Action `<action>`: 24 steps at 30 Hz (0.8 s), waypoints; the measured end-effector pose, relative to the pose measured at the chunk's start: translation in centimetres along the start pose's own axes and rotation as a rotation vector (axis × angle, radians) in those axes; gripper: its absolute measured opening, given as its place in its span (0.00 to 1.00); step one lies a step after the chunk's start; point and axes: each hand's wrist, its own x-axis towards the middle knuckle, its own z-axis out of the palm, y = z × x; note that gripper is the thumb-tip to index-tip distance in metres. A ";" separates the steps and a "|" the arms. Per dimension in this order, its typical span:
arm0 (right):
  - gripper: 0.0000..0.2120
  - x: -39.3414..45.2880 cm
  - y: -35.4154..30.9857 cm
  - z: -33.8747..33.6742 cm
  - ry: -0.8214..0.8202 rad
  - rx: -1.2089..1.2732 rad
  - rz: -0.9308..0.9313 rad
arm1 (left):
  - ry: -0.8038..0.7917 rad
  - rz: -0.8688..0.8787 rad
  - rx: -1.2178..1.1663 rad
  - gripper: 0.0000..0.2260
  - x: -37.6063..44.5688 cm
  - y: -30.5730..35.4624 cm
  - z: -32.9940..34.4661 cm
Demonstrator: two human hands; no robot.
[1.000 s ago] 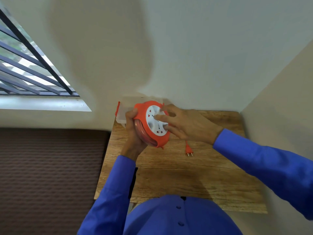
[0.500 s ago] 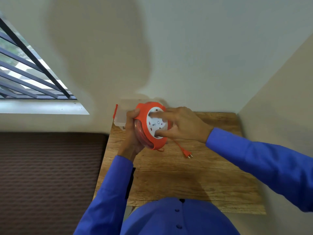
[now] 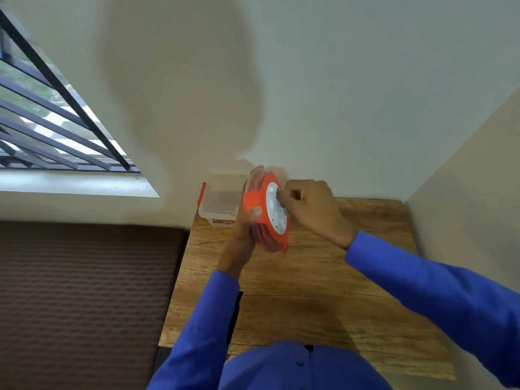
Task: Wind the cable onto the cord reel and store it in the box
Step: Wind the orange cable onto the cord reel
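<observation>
An orange cord reel (image 3: 263, 201) with a white socket face (image 3: 274, 208) is held upright above the wooden table (image 3: 323, 291), turned nearly edge-on to me. Orange cable is wound inside its rim. My left hand (image 3: 243, 229) grips the reel's left rim from below, thumb on the orange frame. My right hand (image 3: 309, 209) is closed with its fingertips against the white face. The plug and loose cable end are out of sight. A clear plastic box (image 3: 219, 205) with an orange latch stands just behind the reel at the table's back left corner.
The table sits in a corner, with a wall behind it and another wall (image 3: 464, 178) along its right side. A dark ribbed surface (image 3: 84, 299) lies left of the table. A barred window (image 3: 50, 122) is at upper left.
The reel has turned from face-on to nearly edge-on and risen slightly. The plug and loose cable that lay on the table are gone from view. My right hand stays on the white face.
</observation>
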 end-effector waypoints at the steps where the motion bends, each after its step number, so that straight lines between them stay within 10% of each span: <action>1: 0.11 -0.5 0.2 -0.2 0.017 -0.083 -0.144 | 0.024 -0.003 -0.032 0.36 0.1 0.1 0.2; 6: 0.25 -2.1 2.0 -1.4 -0.178 -0.501 -0.612 | 0.059 -0.040 -0.226 0.36 0.9 0.7 -0.1; 10: 0.29 -2.3 2.5 -1.2 -0.090 -0.393 -0.606 | -0.027 -0.095 -0.156 0.31 1.1 0.2 0.0; 18: 0.19 -1.4 1.4 0.5 -0.094 0.759 0.439 | -0.135 0.090 0.325 0.48 2.2 0.2 0.5; 24: 0.30 0.6 1.5 -0.6 -0.397 0.825 0.802 | -0.169 0.162 0.423 0.54 2.6 0.1 0.6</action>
